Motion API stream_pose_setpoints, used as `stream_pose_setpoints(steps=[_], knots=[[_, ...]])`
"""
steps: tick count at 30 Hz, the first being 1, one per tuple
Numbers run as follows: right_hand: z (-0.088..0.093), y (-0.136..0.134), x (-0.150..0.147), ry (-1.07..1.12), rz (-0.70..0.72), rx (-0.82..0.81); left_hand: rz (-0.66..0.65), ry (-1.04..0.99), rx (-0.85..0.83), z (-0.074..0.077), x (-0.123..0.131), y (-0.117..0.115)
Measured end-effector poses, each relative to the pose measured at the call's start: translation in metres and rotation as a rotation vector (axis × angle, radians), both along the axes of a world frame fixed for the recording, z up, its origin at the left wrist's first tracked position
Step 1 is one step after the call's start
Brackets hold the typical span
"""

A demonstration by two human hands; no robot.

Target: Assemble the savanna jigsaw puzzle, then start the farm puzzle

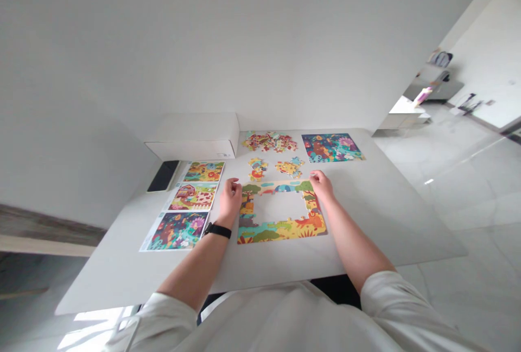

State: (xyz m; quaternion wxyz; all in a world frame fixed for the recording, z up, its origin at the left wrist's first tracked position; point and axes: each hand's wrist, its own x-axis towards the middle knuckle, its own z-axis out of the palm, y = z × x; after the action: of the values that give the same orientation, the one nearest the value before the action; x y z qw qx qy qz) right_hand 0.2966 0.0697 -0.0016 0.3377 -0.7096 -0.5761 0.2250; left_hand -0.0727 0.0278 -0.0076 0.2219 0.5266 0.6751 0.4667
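Looking down from the head camera, the white table (386, 211) carries a jigsaw puzzle (280, 228) lying flat just in front of the person, between the two forearms. Its coloured border is joined all the way round, with trees along the top, a strip down each side and a wider band of animals and grass at the bottom. The middle is a bare rectangle where the tabletop shows through, so the frame looks done and the whole centre is left to fill. The left hand (230, 192), with a black watch (217, 230) on its wrist, sits at the top left corner of the border with its fingers curled in. It may be pinching a small piece, but at this distance I cannot tell. The right hand (321, 183) rests palm down on the top right corner, fingers loosely bent onto the pieces and gripping nothing that shows. Just beyond the border lie two small joined clusters (258, 168) (289, 167), and farther back a heap of loose pieces (269, 142) waits unsorted. A finished puzzle (330, 147) lies complete at the far right. To the left are a reference sheet (188, 205) with three pictures, a dark phone (163, 176) and a white box (194, 136).
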Motion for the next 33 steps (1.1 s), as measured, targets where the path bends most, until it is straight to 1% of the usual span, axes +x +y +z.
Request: stream_pose_setpoints(steps=[2,5,6,8,11,14,18,23,28,33], knots=[[0.007,0.013,0.001,0.001,0.027,-0.071,0.001,0.003,-0.009,0.003,0.001,-0.001],[0.022,0.036,-0.005,-0.073,0.053,-0.053,-0.004,0.018,-0.012,0.005,0.002,-0.002],[0.027,0.044,-0.01,-0.106,0.076,-0.035,-0.005,0.021,-0.011,0.006,0.003,-0.002],[0.033,0.058,-0.023,-0.187,0.146,-0.056,-0.008,0.021,-0.017,0.007,0.003,-0.003],[0.036,0.074,-0.046,-0.34,0.223,-0.147,-0.025,0.016,-0.036,0.007,0.002,-0.004],[0.033,0.081,-0.059,-0.398,0.229,-0.189,-0.033,0.033,-0.046,0.007,0.001,-0.004],[0.028,0.082,-0.056,-0.377,0.205,-0.192,-0.038,0.052,-0.052,0.006,0.001,-0.004],[0.025,0.082,-0.042,-0.138,0.146,-0.158,-0.047,0.049,-0.042,0.007,0.002,-0.004],[0.03,0.079,-0.035,-0.016,0.199,-0.162,-0.057,0.041,-0.049,0.008,0.003,-0.005],[0.036,0.075,-0.03,0.032,0.225,-0.128,-0.072,0.032,-0.065,0.006,0.002,-0.004]])
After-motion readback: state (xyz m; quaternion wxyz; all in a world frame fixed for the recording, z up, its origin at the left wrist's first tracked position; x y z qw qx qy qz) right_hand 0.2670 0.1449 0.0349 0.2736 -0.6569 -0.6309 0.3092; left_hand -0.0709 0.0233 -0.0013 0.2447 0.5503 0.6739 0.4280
